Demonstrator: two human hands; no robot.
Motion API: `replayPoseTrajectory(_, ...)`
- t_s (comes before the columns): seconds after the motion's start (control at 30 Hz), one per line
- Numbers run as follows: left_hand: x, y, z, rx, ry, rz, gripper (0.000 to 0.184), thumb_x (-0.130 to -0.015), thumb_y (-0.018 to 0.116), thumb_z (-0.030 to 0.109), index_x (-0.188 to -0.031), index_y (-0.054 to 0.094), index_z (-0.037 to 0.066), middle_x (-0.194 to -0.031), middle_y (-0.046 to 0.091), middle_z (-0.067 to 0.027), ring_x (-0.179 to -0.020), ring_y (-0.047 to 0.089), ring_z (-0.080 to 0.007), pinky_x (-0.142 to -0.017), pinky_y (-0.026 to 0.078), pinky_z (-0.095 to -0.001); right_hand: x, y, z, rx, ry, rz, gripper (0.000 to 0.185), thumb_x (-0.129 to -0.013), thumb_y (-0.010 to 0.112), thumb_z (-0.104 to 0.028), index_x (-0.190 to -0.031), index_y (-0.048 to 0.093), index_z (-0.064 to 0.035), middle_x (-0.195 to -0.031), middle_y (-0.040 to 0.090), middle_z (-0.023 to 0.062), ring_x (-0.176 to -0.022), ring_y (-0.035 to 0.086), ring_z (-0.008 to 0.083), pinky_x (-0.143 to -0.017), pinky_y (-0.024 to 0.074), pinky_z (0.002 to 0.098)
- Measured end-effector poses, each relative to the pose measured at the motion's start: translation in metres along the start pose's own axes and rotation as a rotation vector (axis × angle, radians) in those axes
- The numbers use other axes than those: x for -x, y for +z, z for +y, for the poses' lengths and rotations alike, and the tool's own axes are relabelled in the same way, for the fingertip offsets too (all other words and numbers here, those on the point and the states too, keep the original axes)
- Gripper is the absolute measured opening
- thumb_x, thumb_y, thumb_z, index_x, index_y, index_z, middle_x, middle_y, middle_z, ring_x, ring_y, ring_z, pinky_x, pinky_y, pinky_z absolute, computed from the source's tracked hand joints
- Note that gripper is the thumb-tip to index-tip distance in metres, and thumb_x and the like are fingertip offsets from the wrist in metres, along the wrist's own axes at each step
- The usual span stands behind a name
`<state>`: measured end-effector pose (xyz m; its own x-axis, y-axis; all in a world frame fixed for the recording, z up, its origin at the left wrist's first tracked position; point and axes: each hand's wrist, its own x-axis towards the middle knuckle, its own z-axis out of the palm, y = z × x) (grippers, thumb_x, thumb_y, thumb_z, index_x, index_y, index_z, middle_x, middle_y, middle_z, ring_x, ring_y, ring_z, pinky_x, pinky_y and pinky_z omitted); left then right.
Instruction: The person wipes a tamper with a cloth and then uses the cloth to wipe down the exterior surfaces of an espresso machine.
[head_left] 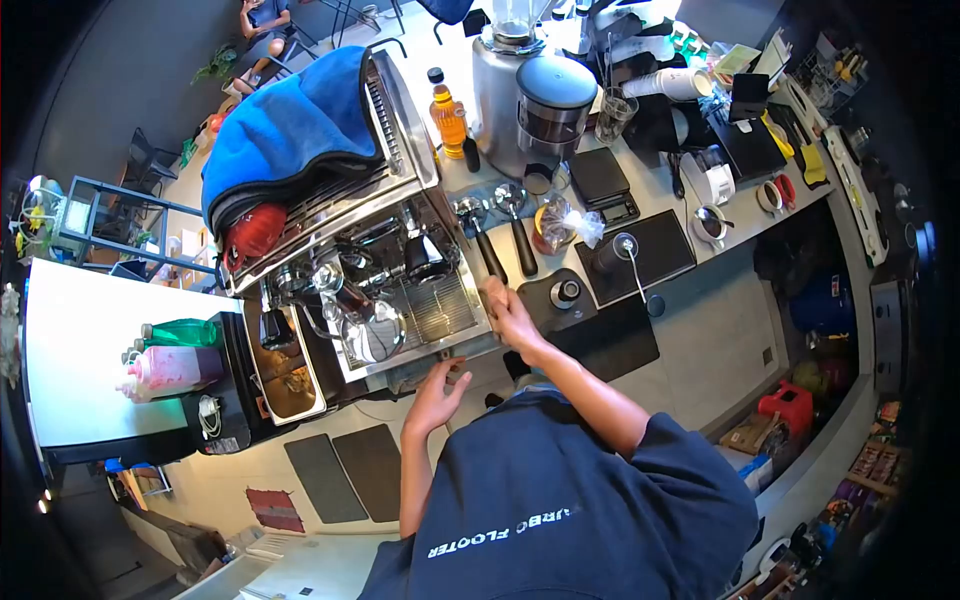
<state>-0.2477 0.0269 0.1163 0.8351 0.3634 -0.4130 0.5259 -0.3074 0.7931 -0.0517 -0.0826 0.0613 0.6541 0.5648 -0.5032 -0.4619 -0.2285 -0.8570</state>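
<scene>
Nearer portafilter (pixel 482 237) aslant, handle (pixel 492 258) toward the hands (pixel 514 322).

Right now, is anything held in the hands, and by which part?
The left hand shows nothing held. The right hand is near the end of a portafilter handle; whether it grips it cannot be told.

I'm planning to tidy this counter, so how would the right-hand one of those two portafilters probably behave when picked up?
That portafilter will likely feel head-heavy, given its shiny metal head. Its straight black handle looks hard, so it probably won't flex.
</scene>
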Motion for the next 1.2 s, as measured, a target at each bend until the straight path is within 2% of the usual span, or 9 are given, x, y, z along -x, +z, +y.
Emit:
replayPoseTrajectory(0.03,-0.003,0.001,0.002,-0.001,0.001,0.002,0.043,-0.100,0.063,0.027,-0.135,0.057,0.003,-0.121,0.062,-0.0156,-0.096,0.064,-0.0252,-0.086,0.052,-0.0351,-0.005,0.000,-0.003,0.000,-0.002,-0.002,0.039,-0.108,0.045,-0.034,-0.132,0.050,-0.0042,-0.111,0.060,0.0106,-0.096,0.056,0.0237,-0.091,0.0461,0.0363)
replayPoseTrajectory(0.17,-0.009,0.003,0.005,-0.022,-0.024,-0.008,0.045,-0.101,0.062,0.026,-0.136,0.056,0.000,-0.124,0.062,-0.0158,-0.094,0.062,-0.0238,-0.085,0.051,-0.0332,-0.027,0.011,-0.015,0.145,-0.279,-0.022,0.046,-0.107,0.045,-0.037,-0.133,0.048,0.0005,-0.120,0.062,0.0153,-0.101,0.060,0.0284,-0.090,0.0466,0.0407)
replayPoseTrajectory(0.2,-0.011,0.003,0.006,-0.024,-0.018,-0.002,0.045,-0.101,0.062,0.026,-0.136,0.056,0.000,-0.124,0.062,-0.0158,-0.094,0.062,-0.0238,-0.085,0.051,-0.0332,-0.032,0.009,-0.018,0.145,-0.288,-0.022,0.046,-0.107,0.045,-0.037,-0.133,0.048,0.0005,-0.120,0.062,0.0153,-0.101,0.060,0.0284,-0.090,0.0466,0.0407)
replayPoseTrajectory(0.37,-0.019,0.005,0.006,-0.079,0.014,0.044,0.047,-0.101,0.062,0.029,-0.137,0.055,-0.001,-0.126,0.063,-0.0168,-0.096,0.063,-0.0252,-0.085,0.051,-0.0342,-0.059,0.019,-0.031,0.164,-0.276,-0.038,0.048,-0.107,0.043,-0.038,-0.137,0.045,-0.0006,-0.126,0.059,0.0164,-0.107,0.058,0.0310,-0.094,0.0453,0.0420)
replayPoseTrajectory(0.53,-0.019,0.005,0.010,-0.077,-0.012,0.049,0.047,-0.101,0.062,0.030,-0.135,0.056,-0.002,-0.123,0.064,-0.0170,-0.096,0.062,-0.0255,-0.085,0.051,-0.0346,-0.043,0.017,-0.009,0.178,-0.232,-0.036,0.050,-0.108,0.041,-0.039,-0.141,0.041,-0.0018,-0.132,0.057,0.0175,-0.114,0.057,0.0335,-0.097,0.0440,0.0433)
replayPoseTrajectory(1.0,-0.019,0.009,0.013,-0.092,0.001,0.107,0.047,-0.100,0.063,0.032,-0.127,0.058,-0.006,-0.111,0.069,-0.0179,-0.091,0.066,-0.0272,-0.083,0.052,-0.0359,-0.060,0.025,0.000,0.219,-0.164,-0.032,0.057,-0.109,0.035,-0.042,-0.153,0.031,-0.0051,-0.149,0.050,0.0204,-0.131,0.051,0.0406,-0.106,0.0405,0.0470)
replayPoseTrajectory(1.03,-0.019,0.011,0.010,-0.093,0.005,0.105,0.047,-0.100,0.063,0.032,-0.127,0.058,-0.006,-0.111,0.069,-0.0179,-0.091,0.066,-0.0272,-0.083,0.052,-0.0359,-0.056,0.026,0.001,0.218,-0.166,-0.027,0.057,-0.109,0.035,-0.042,-0.153,0.031,-0.0051,-0.149,0.050,0.0204,-0.131,0.051,0.0406,-0.106,0.0405,0.0470)
replayPoseTrajectory(1.17,-0.022,0.020,-0.005,-0.089,0.071,0.165,0.045,-0.099,0.065,0.030,-0.127,0.058,-0.005,-0.113,0.069,-0.0189,-0.094,0.067,-0.0278,-0.082,0.052,-0.0355,-0.033,0.022,0.005,0.166,-0.235,-0.019,0.044,-0.110,0.039,-0.033,-0.141,0.041,-0.0023,-0.129,0.059,0.0154,-0.115,0.056,0.0277,-0.101,0.0412,0.0391)
replayPoseTrajectory(1.2,-0.021,0.021,-0.006,-0.086,0.073,0.156,0.045,-0.099,0.065,0.030,-0.127,0.058,-0.005,-0.113,0.069,-0.0189,-0.094,0.067,-0.0278,-0.082,0.052,-0.0355,-0.030,0.021,0.008,0.167,-0.230,-0.010,0.044,-0.110,0.039,-0.033,-0.141,0.041,-0.0023,-0.129,0.059,0.0154,-0.115,0.056,0.0277,-0.101,0.0412,0.0391)
